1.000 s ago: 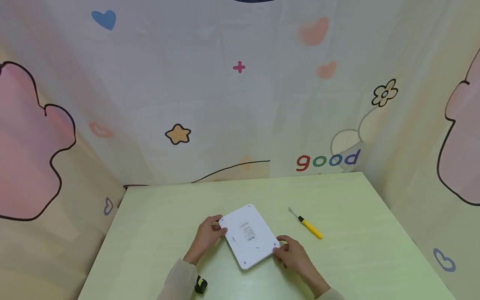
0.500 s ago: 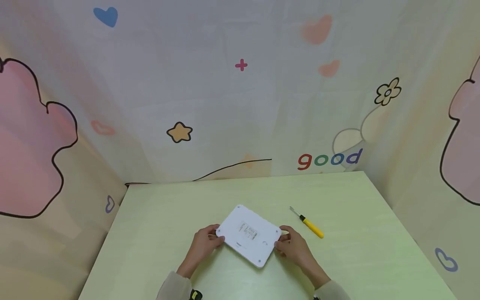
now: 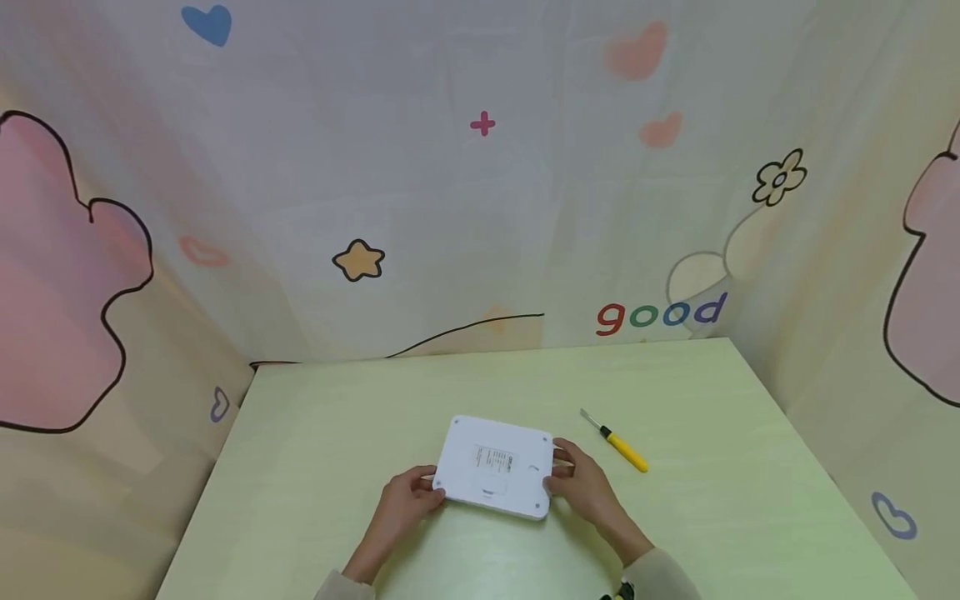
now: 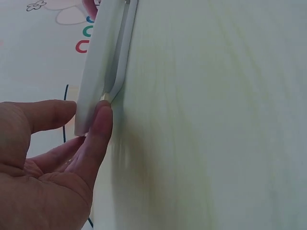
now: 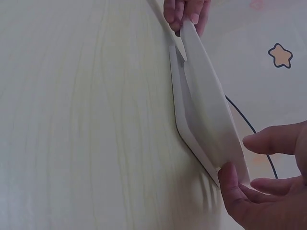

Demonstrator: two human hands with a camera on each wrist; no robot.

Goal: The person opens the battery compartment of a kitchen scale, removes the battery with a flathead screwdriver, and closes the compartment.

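Both hands (image 3: 495,492) hold a flat white labelled scale (image 3: 495,467).

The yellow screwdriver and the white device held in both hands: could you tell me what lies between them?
Only the right hand at the white device's edge, then bare table up to the yellow screwdriver, in the head view.

The flat white device (image 3: 495,467) has turned between the two hands — before, it sat slanted like a diamond, and now its long edges run almost straight across the table. The left hand (image 3: 405,504) slid back toward the near left corner, and the right hand (image 3: 581,487) moved up along the right edge.
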